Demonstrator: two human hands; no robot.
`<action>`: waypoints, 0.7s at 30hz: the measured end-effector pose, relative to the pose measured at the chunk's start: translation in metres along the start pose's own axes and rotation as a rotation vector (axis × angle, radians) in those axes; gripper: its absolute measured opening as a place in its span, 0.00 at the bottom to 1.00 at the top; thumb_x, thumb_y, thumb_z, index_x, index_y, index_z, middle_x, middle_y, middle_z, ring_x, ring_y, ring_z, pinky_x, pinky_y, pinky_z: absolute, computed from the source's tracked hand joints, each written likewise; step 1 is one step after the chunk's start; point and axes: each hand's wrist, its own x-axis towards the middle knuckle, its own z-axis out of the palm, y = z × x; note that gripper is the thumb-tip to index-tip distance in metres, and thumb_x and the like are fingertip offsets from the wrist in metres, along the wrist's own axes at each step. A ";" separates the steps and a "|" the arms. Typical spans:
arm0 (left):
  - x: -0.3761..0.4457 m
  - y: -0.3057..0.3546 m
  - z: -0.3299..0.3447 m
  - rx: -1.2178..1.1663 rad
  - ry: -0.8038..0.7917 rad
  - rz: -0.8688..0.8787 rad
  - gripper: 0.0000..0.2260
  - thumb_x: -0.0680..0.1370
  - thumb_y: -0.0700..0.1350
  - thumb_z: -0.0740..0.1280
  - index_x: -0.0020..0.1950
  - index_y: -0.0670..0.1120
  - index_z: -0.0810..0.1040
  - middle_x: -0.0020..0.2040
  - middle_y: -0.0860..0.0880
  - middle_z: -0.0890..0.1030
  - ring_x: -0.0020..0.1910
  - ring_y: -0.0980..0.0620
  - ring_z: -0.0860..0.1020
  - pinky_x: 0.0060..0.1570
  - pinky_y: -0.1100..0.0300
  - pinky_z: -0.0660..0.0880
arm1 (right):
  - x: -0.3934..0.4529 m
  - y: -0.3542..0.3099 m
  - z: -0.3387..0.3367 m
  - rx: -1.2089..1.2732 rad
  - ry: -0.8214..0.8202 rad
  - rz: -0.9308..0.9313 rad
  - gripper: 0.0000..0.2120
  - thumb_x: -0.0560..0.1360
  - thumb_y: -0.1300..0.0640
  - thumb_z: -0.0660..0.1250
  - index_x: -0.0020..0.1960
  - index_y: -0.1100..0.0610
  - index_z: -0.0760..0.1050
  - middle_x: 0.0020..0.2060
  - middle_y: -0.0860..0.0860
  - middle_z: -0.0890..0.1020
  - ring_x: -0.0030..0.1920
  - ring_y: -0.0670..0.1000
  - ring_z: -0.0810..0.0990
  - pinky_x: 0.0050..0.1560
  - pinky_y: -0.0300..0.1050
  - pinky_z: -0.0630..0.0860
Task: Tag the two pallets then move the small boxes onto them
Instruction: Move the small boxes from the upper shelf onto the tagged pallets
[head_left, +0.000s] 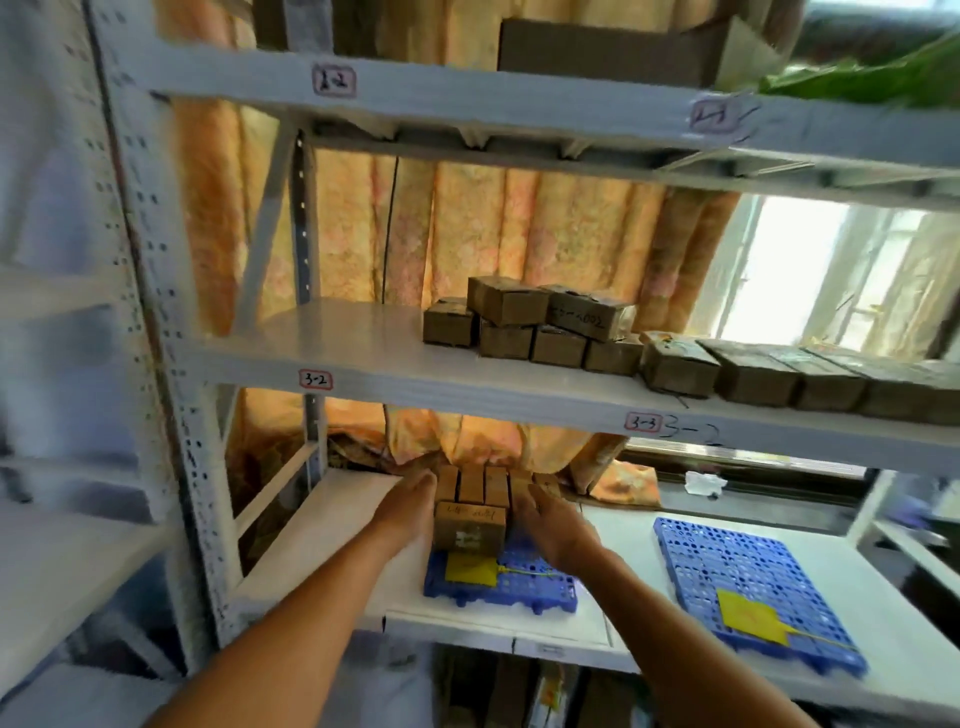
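on the left pallet (519, 582), both flat hands, left hand (405, 512) and right hand (553, 525), flank small boxes (470, 525).

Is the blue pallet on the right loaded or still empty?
Empty of boxes: the right pallet carries only a yellow tag on its grid.

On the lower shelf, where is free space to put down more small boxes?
The right blue pallet is bare except its yellow tag. The left pallet is crowded: boxes fill its back, both hands flank them; only its front strip around the tag is free.
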 end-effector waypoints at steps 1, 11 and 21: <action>-0.015 0.013 -0.005 0.005 0.006 0.038 0.15 0.86 0.55 0.52 0.59 0.57 0.77 0.60 0.54 0.74 0.65 0.49 0.72 0.61 0.55 0.67 | -0.014 -0.006 -0.013 0.010 0.025 -0.006 0.23 0.85 0.41 0.51 0.73 0.51 0.71 0.70 0.56 0.77 0.68 0.61 0.76 0.65 0.54 0.74; -0.089 0.133 -0.051 0.252 0.044 0.300 0.24 0.85 0.58 0.51 0.80 0.53 0.64 0.80 0.49 0.64 0.77 0.47 0.65 0.73 0.50 0.64 | -0.081 -0.085 -0.128 0.042 0.264 -0.108 0.29 0.85 0.38 0.53 0.78 0.56 0.67 0.75 0.57 0.73 0.73 0.59 0.72 0.66 0.52 0.69; -0.044 0.162 -0.063 0.205 0.010 0.343 0.26 0.84 0.59 0.52 0.81 0.51 0.63 0.80 0.49 0.64 0.77 0.47 0.64 0.72 0.52 0.62 | -0.042 -0.102 -0.147 0.060 0.312 -0.103 0.33 0.84 0.36 0.54 0.82 0.55 0.60 0.80 0.54 0.66 0.79 0.56 0.64 0.75 0.53 0.63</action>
